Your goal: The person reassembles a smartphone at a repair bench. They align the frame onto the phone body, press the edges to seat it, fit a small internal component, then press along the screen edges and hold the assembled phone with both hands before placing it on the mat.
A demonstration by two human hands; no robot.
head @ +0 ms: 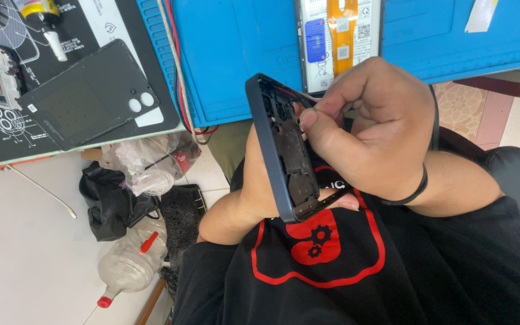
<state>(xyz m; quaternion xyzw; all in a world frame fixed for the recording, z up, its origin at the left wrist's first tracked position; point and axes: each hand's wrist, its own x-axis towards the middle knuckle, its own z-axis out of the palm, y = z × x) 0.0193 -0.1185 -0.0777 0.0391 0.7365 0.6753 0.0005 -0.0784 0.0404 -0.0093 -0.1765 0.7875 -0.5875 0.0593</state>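
Hands, left (254, 186) and right (368, 129), grip phone frame (281, 150) standing on edge, long axis near-vertical.

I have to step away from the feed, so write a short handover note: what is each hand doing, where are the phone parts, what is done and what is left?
Left hand: grips the dark phone frame from behind, on edge over the lap.
Right hand: fingertips pinched inside the frame near its top; what they pinch is hidden.
Parts: dark back cover lies on the black mat; opened phone body with orange flex lies on the blue mat.
Done: cover and frame are off.
Left: the work inside the frame looks unfinished.
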